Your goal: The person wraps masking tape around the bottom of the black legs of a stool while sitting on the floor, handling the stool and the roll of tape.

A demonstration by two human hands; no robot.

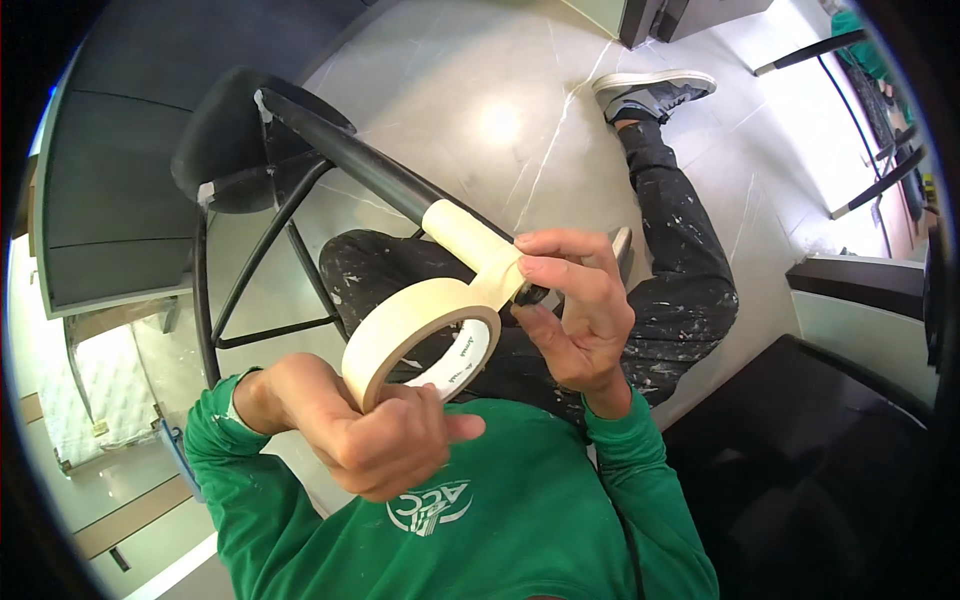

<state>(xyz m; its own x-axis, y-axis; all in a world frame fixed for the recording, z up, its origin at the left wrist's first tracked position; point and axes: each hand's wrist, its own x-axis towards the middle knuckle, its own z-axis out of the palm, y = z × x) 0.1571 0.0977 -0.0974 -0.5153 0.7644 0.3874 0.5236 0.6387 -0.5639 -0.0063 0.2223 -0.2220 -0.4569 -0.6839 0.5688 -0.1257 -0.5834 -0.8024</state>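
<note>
A black stool (262, 140) lies tipped over, one leg (350, 155) pointing toward me. Pale cream masking tape (463, 232) is wrapped round that leg near its end, and a dark tip shows past it. My left hand (385, 440) is closed on the roll of masking tape (405, 320), with fingers through its ring. A short strip runs from the roll to the leg. At the leg's end my right hand (580, 315) pinches the taped part, fingertips on top and thumb below.
My paint-spotted legs (680, 220) are spread on the pale tiled floor (470, 60). Dark cabinet panels (120, 190) stand at left, a glossy black surface (800, 470) at lower right. More dark stool legs with pale ends (815, 52) show at far right.
</note>
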